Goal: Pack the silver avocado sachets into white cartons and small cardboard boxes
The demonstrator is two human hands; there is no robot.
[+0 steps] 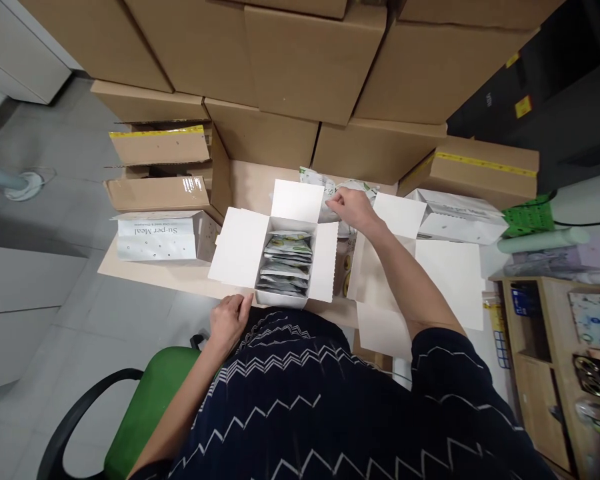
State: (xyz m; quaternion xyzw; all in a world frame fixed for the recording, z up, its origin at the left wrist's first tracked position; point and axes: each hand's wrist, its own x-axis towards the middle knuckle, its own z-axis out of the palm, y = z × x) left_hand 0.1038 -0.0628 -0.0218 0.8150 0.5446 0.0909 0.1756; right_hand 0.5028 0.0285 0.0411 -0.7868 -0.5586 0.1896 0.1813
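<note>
In the middle of the table stands an open white box (283, 301) with its flaps spread outward. Flat green-and-white packets (287, 260) are lined up on edge inside it. My left hand (230, 319) is closed by the box's near left corner, fingers curled at the table edge; what they grip, if anything, is hidden. Past the box's far right corner, my right hand (354, 205) is closed in a pinch over white-and-green pouches (325, 181). I cannot make out whether a pouch is between its fingers. Under my right forearm lies a second open white box (380, 270).
Stacked cardboard boxes (290, 60) wall off the back. On the left are an open carton (155, 193) and a white printed box (157, 240). Another white box (460, 217) stands at the right. Behind my left arm is a green chair (150, 400).
</note>
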